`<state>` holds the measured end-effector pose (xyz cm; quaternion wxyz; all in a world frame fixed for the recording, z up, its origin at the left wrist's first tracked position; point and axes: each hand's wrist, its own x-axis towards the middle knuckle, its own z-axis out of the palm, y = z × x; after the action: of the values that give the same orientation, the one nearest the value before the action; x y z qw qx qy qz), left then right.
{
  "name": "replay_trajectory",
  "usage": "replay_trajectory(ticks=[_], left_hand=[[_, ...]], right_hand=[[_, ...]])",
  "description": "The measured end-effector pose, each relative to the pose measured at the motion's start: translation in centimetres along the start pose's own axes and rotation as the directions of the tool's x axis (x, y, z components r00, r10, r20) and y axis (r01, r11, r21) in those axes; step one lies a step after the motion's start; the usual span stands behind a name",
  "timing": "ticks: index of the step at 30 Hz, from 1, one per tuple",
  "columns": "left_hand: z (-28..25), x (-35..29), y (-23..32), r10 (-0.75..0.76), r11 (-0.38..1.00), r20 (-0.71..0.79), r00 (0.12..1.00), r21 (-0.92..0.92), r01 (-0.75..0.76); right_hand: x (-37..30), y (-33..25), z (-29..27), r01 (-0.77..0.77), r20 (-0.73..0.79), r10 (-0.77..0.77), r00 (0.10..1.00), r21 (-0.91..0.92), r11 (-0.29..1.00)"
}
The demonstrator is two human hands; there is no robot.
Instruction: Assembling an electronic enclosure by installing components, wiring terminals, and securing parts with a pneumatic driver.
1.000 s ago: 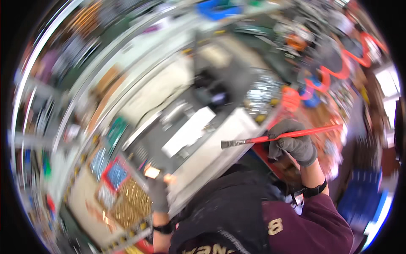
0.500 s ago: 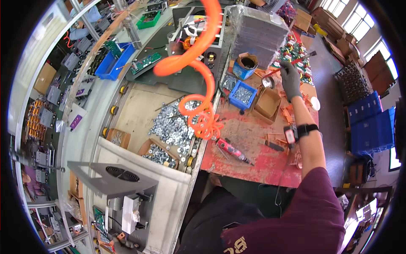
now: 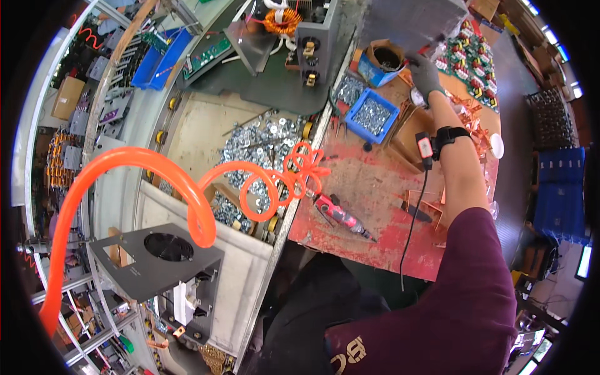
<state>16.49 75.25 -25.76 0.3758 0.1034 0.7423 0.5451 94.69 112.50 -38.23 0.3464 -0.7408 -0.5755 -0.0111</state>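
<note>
My right hand (image 3: 426, 76), in a grey glove, is closed on a brush (image 3: 425, 49) with a red handle, its far end blurred. It hovers beside the blue-sided carton (image 3: 382, 64) with a dark opening, beyond a round tin (image 3: 417, 95). Low at the left edge, my left hand (image 3: 182, 355), also gloved, is partly hidden by shadow and the picture rim. A copper piece (image 3: 179, 331) shows at its fingers, seemingly gripped. Right above it stands a grey metal housing (image 3: 153, 259) with a round black fan and a white block underneath.
An orange coiled hose (image 3: 134, 159) arches over the left side to a red power screwdriver (image 3: 340, 215) on the red table. A blue bin (image 3: 372, 115) of screws, an open carton (image 3: 412, 134) and green circuit boards (image 3: 469, 62) lie beyond. Washers (image 3: 256, 147) are heaped on the line.
My right hand has moved from above the tin toward the blue-sided carton with the brush. The view has shifted, and the hose now swings across the left side.
</note>
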Motion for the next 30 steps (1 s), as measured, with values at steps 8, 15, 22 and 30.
replay_trajectory(ticks=[8, 15, 22, 30], left_hand=[[0.9, -0.2, -1.0, 0.020, 0.998, 0.062, 0.998, -0.056, -0.016], [1.9, -0.3, -2.0, 0.017, 0.985, 0.113, 0.993, -0.175, 0.003], [-1.7, -3.0, -3.4, 0.062, 0.964, 0.033, 0.998, -0.262, -0.051], [-8.7, -8.9, -6.4, 0.034, 0.957, -0.291, 0.956, -0.265, -0.115]], right_hand=[[-13.2, -8.8, -0.2, 0.026, 0.134, -0.032, 0.991, 0.044, 0.999], [-25.1, -23.1, -1.0, 0.036, 0.253, -0.156, 0.955, 0.423, 0.905], [-31.0, -35.2, 10.1, 0.219, 0.589, -0.565, 0.578, 0.556, 0.802], [-32.0, -41.2, 27.4, 0.796, 0.758, -0.621, 0.201, 0.243, 0.554]])
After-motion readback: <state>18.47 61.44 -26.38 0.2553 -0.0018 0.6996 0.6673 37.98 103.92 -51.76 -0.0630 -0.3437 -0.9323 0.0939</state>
